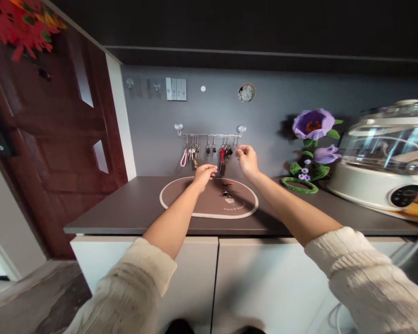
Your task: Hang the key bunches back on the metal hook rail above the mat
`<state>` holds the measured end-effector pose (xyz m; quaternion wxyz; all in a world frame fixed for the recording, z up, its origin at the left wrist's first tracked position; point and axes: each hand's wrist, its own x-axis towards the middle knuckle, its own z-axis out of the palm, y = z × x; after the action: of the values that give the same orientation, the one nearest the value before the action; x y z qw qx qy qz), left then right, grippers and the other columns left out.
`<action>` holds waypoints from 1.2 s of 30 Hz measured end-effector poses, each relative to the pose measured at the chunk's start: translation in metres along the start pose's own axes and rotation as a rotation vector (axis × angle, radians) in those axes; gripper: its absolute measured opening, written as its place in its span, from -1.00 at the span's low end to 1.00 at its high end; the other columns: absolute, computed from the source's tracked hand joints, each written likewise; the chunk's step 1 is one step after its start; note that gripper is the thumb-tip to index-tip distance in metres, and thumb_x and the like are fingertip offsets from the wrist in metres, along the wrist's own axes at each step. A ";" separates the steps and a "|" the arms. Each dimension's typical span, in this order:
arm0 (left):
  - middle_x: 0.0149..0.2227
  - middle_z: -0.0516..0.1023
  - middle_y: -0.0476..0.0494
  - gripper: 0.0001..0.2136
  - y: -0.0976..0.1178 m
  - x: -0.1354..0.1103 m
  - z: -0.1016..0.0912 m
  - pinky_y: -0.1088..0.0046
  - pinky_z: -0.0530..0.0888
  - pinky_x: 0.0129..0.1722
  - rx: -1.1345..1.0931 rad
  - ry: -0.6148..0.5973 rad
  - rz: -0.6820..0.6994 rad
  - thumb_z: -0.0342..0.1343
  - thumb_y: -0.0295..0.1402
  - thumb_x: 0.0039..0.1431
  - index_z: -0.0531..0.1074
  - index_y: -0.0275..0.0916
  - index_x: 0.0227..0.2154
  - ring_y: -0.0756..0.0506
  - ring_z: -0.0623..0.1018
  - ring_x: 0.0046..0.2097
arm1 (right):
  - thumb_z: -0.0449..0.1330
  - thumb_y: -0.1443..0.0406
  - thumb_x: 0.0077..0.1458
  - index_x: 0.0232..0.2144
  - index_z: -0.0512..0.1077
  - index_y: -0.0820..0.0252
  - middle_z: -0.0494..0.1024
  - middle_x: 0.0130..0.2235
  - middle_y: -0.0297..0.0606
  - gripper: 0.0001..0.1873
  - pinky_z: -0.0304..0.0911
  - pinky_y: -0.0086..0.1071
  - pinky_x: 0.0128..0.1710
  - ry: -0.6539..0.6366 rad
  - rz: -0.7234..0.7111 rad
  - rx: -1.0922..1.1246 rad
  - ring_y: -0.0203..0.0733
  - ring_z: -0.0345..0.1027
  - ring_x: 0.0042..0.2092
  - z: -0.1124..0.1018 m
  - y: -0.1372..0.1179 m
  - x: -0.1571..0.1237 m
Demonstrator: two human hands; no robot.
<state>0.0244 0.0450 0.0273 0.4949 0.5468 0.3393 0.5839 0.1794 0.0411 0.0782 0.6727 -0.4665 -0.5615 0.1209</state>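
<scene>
A chrome key rail [209, 135] hangs on the grey wall with several key bunches, among them one on a pink loop [183, 158] and one with a red tag [222, 154]. My right hand [246, 158] reaches up to the rail's right end, fingers pinched at a hook or key ring there. My left hand [204, 176] hovers below the rail over the brown oval mat [181, 204], fingers curled on a small dark thing. More keys [226, 192] lie on the mat.
A dark countertop [125, 208] tops white cabinets. A purple fabric flower [312, 139] stands at the right, beside a white appliance with a clear lid [383, 157]. A dark wooden door [55, 134] is at the left. Light switches [176, 89] sit above the rail.
</scene>
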 end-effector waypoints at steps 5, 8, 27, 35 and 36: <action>-0.52 0.46 -0.05 -0.87 -0.003 -0.003 -0.003 0.60 0.21 -0.57 0.092 -0.095 -0.035 0.19 -0.38 -0.19 0.43 -0.30 -0.51 0.11 0.34 -0.56 | -0.01 0.36 -0.01 -0.31 0.27 0.21 0.41 -0.51 -0.37 -0.84 0.21 -0.44 -0.37 -0.132 0.151 0.039 -0.35 0.30 -0.46 -0.008 0.014 -0.043; -0.57 0.42 -0.04 -0.83 -0.006 -0.006 -0.006 0.58 0.20 -0.57 0.181 -0.185 -0.055 0.22 -0.34 -0.21 0.44 -0.31 -0.51 0.09 0.34 -0.55 | 0.02 0.36 -0.01 -0.30 0.29 0.21 0.42 -0.52 -0.37 -0.84 0.20 -0.46 -0.41 -0.234 0.150 -0.017 -0.35 0.29 -0.49 -0.014 0.027 -0.062; -0.56 0.48 -0.04 -0.78 -0.010 -0.012 -0.017 0.54 0.26 -0.46 0.527 -0.667 0.022 0.28 -0.35 -0.36 0.51 -0.31 -0.54 0.05 0.37 -0.50 | 0.04 0.39 0.01 -0.25 0.39 0.21 0.50 -0.46 -0.29 -0.77 0.17 -0.45 -0.29 -0.403 -0.042 -0.523 -0.30 0.32 -0.40 -0.021 0.037 -0.076; -0.61 0.42 -0.03 -0.82 -0.015 -0.010 -0.018 0.54 0.22 -0.51 0.473 -0.596 0.060 0.23 -0.34 -0.23 0.46 -0.34 -0.53 0.09 0.31 -0.56 | 0.04 0.39 0.01 -0.27 0.40 0.21 0.51 -0.46 -0.31 -0.79 0.19 -0.45 -0.29 -0.428 -0.036 -0.471 -0.32 0.33 -0.41 -0.019 0.037 -0.076; -0.62 0.42 -0.03 -0.83 -0.014 -0.010 -0.017 0.53 0.22 -0.51 0.454 -0.583 0.054 0.23 -0.35 -0.22 0.45 -0.35 -0.53 0.09 0.31 -0.56 | 0.05 0.38 0.01 -0.28 0.40 0.20 0.51 -0.46 -0.31 -0.80 0.19 -0.45 -0.29 -0.430 -0.045 -0.468 -0.31 0.33 -0.41 -0.019 0.037 -0.076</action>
<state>0.0094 0.0419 0.0078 0.4212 0.7948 0.2902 0.3265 0.1833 -0.0003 0.0021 0.4155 -0.5596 -0.7137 0.0695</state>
